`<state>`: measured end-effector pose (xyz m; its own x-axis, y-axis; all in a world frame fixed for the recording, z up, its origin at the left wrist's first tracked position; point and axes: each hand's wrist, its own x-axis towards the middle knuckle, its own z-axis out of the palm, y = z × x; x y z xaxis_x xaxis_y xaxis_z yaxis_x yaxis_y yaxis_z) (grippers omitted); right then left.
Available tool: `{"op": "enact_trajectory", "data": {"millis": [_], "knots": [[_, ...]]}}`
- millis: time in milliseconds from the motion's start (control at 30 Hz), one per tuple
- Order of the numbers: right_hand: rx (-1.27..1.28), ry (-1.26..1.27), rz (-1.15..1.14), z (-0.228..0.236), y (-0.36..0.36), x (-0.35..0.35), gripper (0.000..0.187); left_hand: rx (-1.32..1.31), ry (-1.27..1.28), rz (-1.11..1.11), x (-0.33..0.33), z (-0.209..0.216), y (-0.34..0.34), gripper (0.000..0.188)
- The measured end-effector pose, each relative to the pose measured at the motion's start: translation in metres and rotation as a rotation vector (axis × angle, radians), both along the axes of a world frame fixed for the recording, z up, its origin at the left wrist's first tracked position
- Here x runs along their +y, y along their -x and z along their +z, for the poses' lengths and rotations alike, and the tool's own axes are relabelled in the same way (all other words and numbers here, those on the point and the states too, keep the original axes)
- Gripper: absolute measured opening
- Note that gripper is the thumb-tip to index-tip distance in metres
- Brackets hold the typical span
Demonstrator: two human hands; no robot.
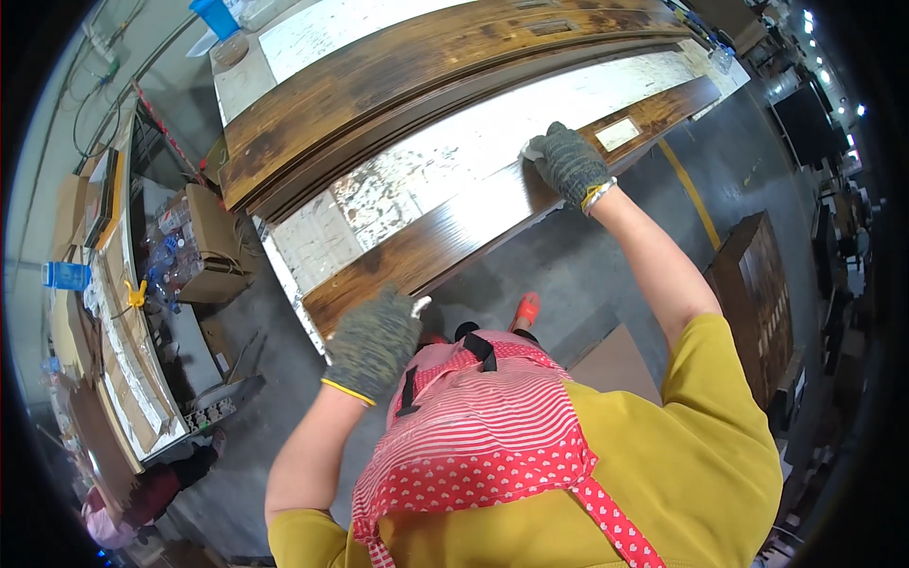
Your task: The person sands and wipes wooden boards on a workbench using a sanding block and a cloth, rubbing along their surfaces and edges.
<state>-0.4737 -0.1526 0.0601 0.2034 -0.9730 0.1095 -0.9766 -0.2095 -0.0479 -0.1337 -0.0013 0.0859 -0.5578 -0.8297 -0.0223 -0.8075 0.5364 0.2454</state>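
A long, glossy brown wooden board (454, 222) lies along the near side of the worktable, tilting up to the right. My left hand (374, 341), in a grey-green knit glove with a yellow cuff, is closed over its near left end. Farther along, my right hand (568, 166) in a matching glove grips the board across its top, just left of a pale rectangular patch (617, 134). Both thumb tips look white. The undersides of my fingers are hidden.
Several similar boards (379, 80) are stacked on the table's far side, over a paint-worn white top (407, 180). A blue cup (216, 17) stands at the far left. Left of the table is a cardboard box (210, 248) with plastic bottles; a dark wooden piece (755, 293) stands right.
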Motion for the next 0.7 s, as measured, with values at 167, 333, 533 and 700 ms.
{"op": "enact_trajectory", "data": {"millis": [167,333,533,700], "knots": [[0.162,-0.1,0.475,0.011,-0.054,0.005,0.019,-0.026,-0.07,0.012,-0.075,0.01,0.069,0.029],[-0.039,-0.033,0.365,-0.009,0.025,-0.015,0.017,-0.132,-0.209,0.051,-0.11,-0.013,0.121,0.033],[-0.072,-0.105,0.062,0.005,0.14,-0.054,0.027,-0.306,-0.377,0.145,-0.121,-0.003,0.136,0.033],[-0.27,0.051,0.278,-0.015,0.11,-0.042,0.015,-0.432,-0.499,0.181,-0.135,0.01,0.154,0.031]]}}
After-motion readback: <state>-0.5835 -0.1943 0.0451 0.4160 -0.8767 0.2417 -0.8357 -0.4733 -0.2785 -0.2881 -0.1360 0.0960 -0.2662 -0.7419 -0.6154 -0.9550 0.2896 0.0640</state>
